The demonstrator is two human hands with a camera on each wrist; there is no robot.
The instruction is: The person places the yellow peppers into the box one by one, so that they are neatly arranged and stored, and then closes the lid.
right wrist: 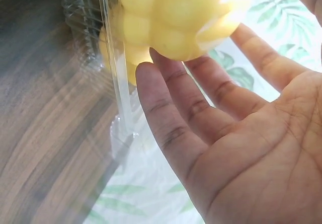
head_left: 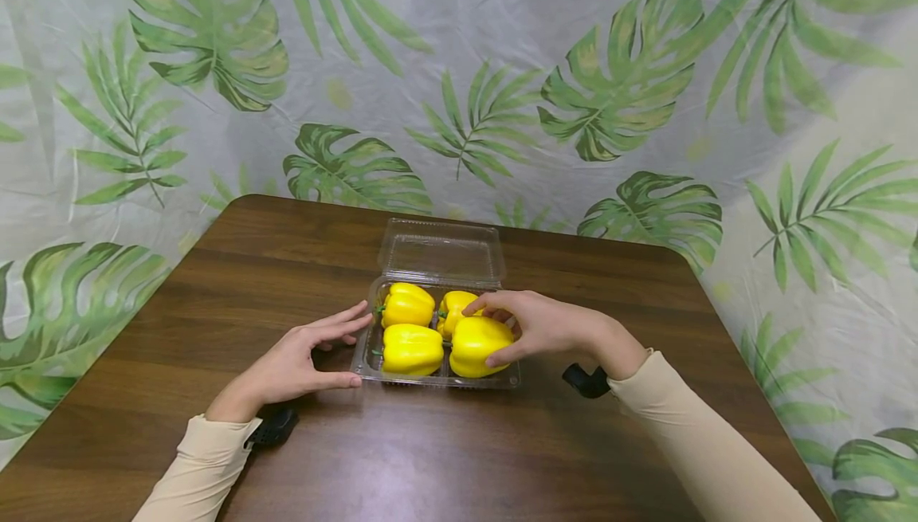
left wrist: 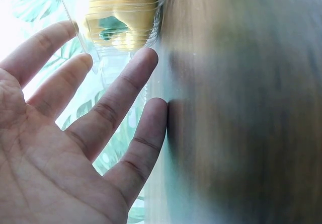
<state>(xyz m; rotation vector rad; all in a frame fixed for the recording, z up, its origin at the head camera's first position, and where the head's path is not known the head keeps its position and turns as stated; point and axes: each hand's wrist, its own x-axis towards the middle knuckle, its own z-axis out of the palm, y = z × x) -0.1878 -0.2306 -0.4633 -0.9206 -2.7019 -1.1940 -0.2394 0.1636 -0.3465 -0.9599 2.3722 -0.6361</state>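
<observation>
A clear plastic clamshell container [head_left: 367,363] lies on the table with its lid folded back, holding yellow bell peppers. Two of these, a back pepper [head_left: 407,305] and a front pepper [head_left: 412,349], sit on its left side with green stems facing left. My right hand [head_left: 534,323] grips the front right bell pepper [head_left: 479,347], fingers over its far side and thumb at its near right. Behind it, another bell pepper [head_left: 453,308] is partly hidden. My left hand [head_left: 301,355] is beside the container's left wall, fingers spread and fingertips right at the rim.
The raised transparent lid [head_left: 441,253] extends toward the back edge of the dark wooden table [head_left: 287,283]. A leaf-patterned curtain [head_left: 495,44] hangs behind the table. Dark wrist cameras sit under both sleeves, one camera [head_left: 586,381] near the right wrist.
</observation>
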